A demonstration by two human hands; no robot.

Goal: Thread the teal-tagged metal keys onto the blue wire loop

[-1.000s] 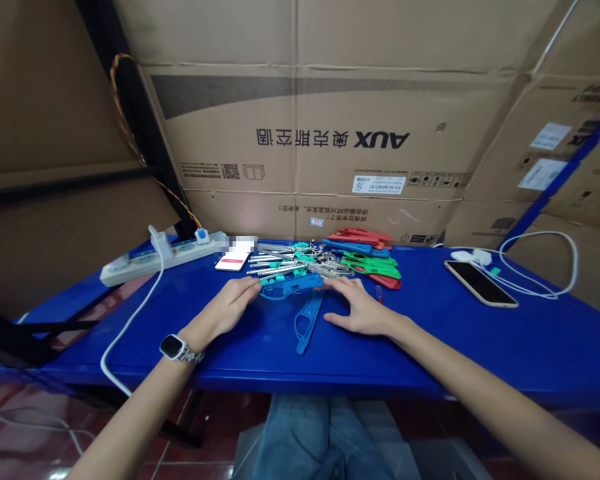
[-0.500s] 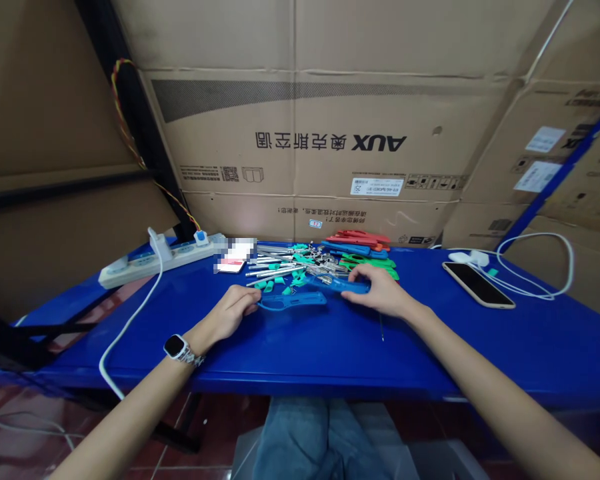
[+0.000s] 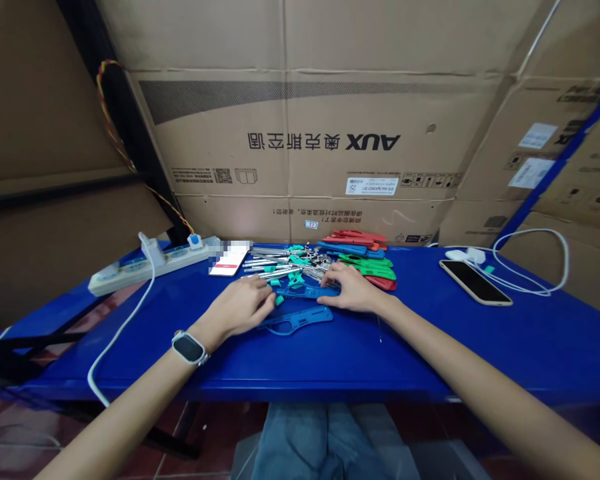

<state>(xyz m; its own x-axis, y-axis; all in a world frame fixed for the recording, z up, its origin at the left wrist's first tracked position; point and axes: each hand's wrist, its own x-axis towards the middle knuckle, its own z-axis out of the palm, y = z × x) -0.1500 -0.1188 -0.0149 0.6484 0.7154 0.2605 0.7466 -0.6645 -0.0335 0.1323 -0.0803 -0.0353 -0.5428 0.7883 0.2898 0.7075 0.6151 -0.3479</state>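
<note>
Head view, looking down over a blue tabletop (image 3: 430,347) pushed against stacked cardboard boxes (image 3: 305,147). Both bare hands are out near the middle of it. The left hand (image 3: 240,307), a smartwatch (image 3: 190,348) on its wrist, lies palm down with loosely curled, open fingers, their tips just beside a few small teal caps (image 3: 282,285). Just in front of it, toward the near edge, a blue plastic handle half (image 3: 296,321) lies flat and apart from the rest. The right hand (image 3: 353,290) rests palm down with its fingertips on a second blue handle half (image 3: 300,292); whether it pinches the piece or only presses on it, I cannot tell.

Toward the far edge sits a heap of metal blades (image 3: 275,263), and beside it lie green handles (image 3: 373,267), blue handles (image 3: 355,249) and red handles (image 3: 360,237) in stacks. A white card (image 3: 229,259) lies left of the heap, and a power strip (image 3: 145,263) beyond that, toward the far left corner. Near the far right corner lies a phone (image 3: 475,282) with a white charger (image 3: 463,255) and cable (image 3: 540,288).
</note>
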